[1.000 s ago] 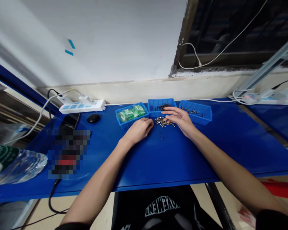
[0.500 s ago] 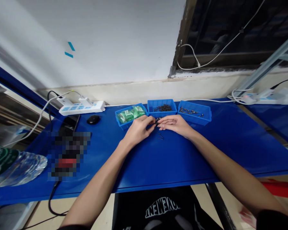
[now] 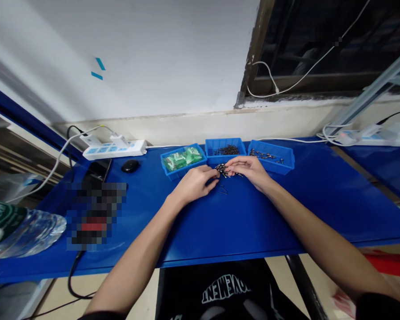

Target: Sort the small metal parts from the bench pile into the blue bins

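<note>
A small heap of dark and shiny screws (image 3: pixel 222 169) lies on the blue table between my hands. At its left edge, my left hand (image 3: pixel 196 183) is closed with thumb and forefinger brought together; whatever is in the pinch is too small to make out. From the right, my right hand (image 3: pixel 248 170) reaches into the heap with its fingers pressed together, and their tips hide anything they hold. A few thin dark pieces (image 3: pixel 223 191) lie just in front of the heap.
Behind my hands stand a blue bin (image 3: pixel 184 170) of green-and-white packets, a blue bin (image 3: pixel 214 156) of dark screws and a blue bin (image 3: pixel 286 166) of longer shiny screws. Left are a black mouse (image 3: pixel 130 166), a power strip (image 3: pixel 133 150) and a water bottle (image 3: pixel 30 233).
My hands have drawn apart, the right one shifting slightly right and up. More of the screw heap now shows between them.
</note>
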A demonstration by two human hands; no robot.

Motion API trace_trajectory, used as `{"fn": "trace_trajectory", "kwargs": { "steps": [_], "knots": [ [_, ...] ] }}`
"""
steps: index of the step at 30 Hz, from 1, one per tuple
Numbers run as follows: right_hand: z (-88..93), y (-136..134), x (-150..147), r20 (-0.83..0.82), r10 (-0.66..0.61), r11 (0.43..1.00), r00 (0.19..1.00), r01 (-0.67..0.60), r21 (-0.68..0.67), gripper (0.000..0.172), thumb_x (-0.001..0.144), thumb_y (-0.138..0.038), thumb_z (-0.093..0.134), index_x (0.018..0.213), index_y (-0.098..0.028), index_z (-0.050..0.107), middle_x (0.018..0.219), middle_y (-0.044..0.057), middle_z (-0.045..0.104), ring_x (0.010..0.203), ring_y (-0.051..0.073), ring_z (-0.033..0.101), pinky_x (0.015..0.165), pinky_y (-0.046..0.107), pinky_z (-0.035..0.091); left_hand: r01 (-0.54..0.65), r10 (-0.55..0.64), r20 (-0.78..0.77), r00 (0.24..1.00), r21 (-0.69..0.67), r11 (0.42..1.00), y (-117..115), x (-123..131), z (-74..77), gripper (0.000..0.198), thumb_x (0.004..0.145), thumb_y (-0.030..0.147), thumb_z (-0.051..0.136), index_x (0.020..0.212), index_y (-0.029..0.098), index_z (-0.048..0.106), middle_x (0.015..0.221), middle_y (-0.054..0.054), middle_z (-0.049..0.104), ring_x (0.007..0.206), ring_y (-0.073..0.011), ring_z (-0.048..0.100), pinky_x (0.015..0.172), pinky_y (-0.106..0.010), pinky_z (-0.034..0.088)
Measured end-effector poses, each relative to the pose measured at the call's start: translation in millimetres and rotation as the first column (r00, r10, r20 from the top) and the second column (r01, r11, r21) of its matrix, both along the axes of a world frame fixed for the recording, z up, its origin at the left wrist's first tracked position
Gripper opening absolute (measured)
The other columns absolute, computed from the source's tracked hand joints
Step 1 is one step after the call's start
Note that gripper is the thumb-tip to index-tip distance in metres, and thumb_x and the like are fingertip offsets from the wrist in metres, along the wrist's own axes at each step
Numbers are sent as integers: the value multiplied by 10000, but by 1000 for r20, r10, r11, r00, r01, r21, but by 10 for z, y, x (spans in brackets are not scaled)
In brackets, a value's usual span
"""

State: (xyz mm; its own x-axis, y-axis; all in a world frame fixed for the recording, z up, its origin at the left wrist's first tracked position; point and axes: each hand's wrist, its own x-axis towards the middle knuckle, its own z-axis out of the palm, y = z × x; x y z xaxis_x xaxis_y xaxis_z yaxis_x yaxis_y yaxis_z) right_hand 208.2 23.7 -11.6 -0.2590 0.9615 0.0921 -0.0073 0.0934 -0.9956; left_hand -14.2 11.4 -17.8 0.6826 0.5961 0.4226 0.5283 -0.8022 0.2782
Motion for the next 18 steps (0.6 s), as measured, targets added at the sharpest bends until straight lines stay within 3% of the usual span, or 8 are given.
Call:
{"fn": "trace_trajectory", "kwargs": {
  "steps": [2, 5, 9, 18],
  "knots": [
    [1, 7, 10, -48, -69, 997, 996, 70, 19, 183, 635, -297, 836, 793, -212, 801, 767, 51, 791, 665, 176, 711, 677, 323, 577, 45, -48, -56, 997, -48, 998, 3, 2, -4, 163, 956, 170, 541, 991, 162, 700, 914, -72, 713, 858, -200, 676, 794, -312, 543],
    [1, 17, 25, -110, -159, 986, 981, 163, 35, 269, 653, -288, 820, 916, -235, 810, 988, 65, 809, 824, 208, 749, 745, 338, 588, 81, -91, -86, 992, -109, 991, 10, 12, -22, 180, 959, 177, 550, 1026, 161, 717, 989, -85, 718, 921, -206, 682, 861, -324, 546],
    [-14, 29, 36, -88, -204, 977, 975, 208, 38, 372, 668, -288, 807, 1038, -250, 796, 1203, 79, 764, 954, 248, 754, 786, 369, 599, 86, -100, -90, 991, -154, 984, 27, 26, -52, 187, 968, 161, 528, 996, 164, 713, 984, -82, 703, 934, -200, 673, 861, -317, 543],
    [-38, 11, -2, 29, -29, 998, 999, 28, 53, 214, 692, -340, 819, 864, -213, 802, 896, 73, 806, 743, 195, 733, 702, 342, 592, 14, -22, -75, 997, -105, 994, 57, -11, -69, 199, 1004, 174, 457, 946, 163, 647, 890, -66, 664, 822, -190, 642, 752, -300, 518]
  ]
}}
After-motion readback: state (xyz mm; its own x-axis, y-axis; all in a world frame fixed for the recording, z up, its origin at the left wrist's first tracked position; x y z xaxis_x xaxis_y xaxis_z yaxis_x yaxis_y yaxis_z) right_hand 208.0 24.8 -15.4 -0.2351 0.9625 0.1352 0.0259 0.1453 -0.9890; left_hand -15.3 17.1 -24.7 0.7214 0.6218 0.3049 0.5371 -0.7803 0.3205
